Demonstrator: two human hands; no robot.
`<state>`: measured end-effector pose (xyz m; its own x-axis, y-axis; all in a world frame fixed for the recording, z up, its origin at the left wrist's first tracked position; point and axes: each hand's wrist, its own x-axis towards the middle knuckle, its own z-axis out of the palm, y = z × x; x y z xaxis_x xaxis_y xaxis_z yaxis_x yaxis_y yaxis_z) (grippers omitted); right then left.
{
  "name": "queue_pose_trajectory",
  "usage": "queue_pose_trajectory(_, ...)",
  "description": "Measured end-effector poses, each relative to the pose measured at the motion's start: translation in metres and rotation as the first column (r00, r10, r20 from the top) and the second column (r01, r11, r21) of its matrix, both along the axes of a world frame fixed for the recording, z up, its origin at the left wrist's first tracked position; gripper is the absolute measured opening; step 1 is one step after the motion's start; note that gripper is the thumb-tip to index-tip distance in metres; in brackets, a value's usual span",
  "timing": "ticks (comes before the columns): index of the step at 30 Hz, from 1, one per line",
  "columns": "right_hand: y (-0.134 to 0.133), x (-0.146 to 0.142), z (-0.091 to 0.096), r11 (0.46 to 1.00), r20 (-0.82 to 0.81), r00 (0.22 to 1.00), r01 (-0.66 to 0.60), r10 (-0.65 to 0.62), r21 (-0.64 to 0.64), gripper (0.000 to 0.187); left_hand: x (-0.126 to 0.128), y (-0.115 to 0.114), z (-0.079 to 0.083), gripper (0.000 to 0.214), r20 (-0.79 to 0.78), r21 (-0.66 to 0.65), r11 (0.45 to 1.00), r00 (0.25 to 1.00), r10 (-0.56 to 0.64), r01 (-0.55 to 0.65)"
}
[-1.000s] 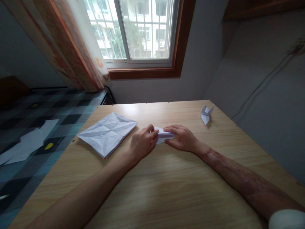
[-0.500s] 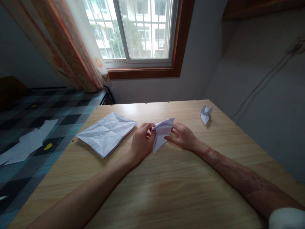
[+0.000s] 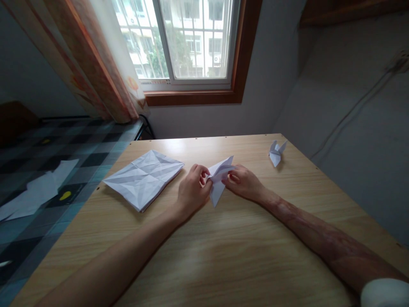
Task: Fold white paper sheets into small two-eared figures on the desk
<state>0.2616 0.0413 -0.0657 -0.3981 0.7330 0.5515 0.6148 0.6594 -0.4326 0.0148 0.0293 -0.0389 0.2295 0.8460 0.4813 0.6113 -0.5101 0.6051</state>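
Between my hands is a piece of folded white paper (image 3: 218, 177), with pointed flaps at its top and one point hanging down toward me. My left hand (image 3: 194, 186) pinches its left edge with thumb and fingers. On the other side my right hand (image 3: 243, 181) is closed on the right flaps, with the thumb lower and the index finger above. Both hands are low over the wooden table (image 3: 204, 256). Left of them lies a stack of creased white paper sheets (image 3: 143, 179). A finished-looking folded paper figure (image 3: 276, 153) with two upright points stands at the far right.
A bed with a checked cover (image 3: 28, 145) adjoins the table on the left, with loose white paper pieces (image 3: 41, 187) on it. Beyond the table's far edge are a wall and a window (image 3: 198, 42) with a curtain (image 3: 99, 64). A cable (image 3: 351, 108) runs down the right wall.
The folded paper has turned slightly, and its flaps are spread further apart at the top. Its lower point has shifted a little to the right. Both hands keep their hold.
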Motion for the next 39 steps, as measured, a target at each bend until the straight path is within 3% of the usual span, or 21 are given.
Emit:
queue_pose_trajectory(5,-0.002,-0.002,0.002,0.999,-0.034,0.999,0.02,-0.021,-0.028,0.009,0.001,0.002,-0.004,0.011,0.048,-0.04,0.999,0.998,-0.032,0.033)
queue_pose_trajectory(12,-0.004,0.0,0.002,0.997,0.002,0.997,0.082,-0.082,0.015,0.015,-0.011,0.01,-0.001,0.009,-0.002,-0.077,0.991,0.994,0.105,-0.105)
queue_pose_trajectory(16,-0.004,0.0,0.0,0.991,0.011,0.993,0.116,-0.117,0.06,0.014,-0.012,0.012,0.0,0.014,-0.031,-0.069,0.992,0.995,0.099,-0.101)
queue_pose_trajectory(22,-0.005,0.001,0.001,0.988,0.045,0.997,0.052,-0.059,0.143,0.009,-0.016,0.019,-0.006,0.032,-0.094,0.16,0.986,0.995,-0.025,0.04)
queue_pose_trajectory(29,-0.004,0.004,0.0,0.99,0.06,0.998,0.029,-0.038,0.139,0.018,-0.02,0.023,-0.014,0.072,0.086,0.107,0.994,0.996,-0.032,0.022)
queue_pose_trajectory(34,-0.006,0.003,0.002,0.992,0.072,0.997,0.011,-0.02,0.123,0.019,-0.022,0.021,-0.009,0.019,-0.079,0.144,0.983,0.992,-0.101,0.111)
queue_pose_trajectory(36,-0.006,0.003,0.003,0.992,0.074,0.997,0.008,-0.017,0.129,0.019,-0.022,0.02,-0.006,0.016,-0.138,0.19,0.976,0.987,-0.076,0.102)
queue_pose_trajectory(39,-0.005,0.004,0.003,0.99,0.077,0.997,0.009,-0.02,0.138,0.026,-0.023,0.019,-0.002,0.032,-0.178,0.28,0.952,0.981,-0.072,0.121)
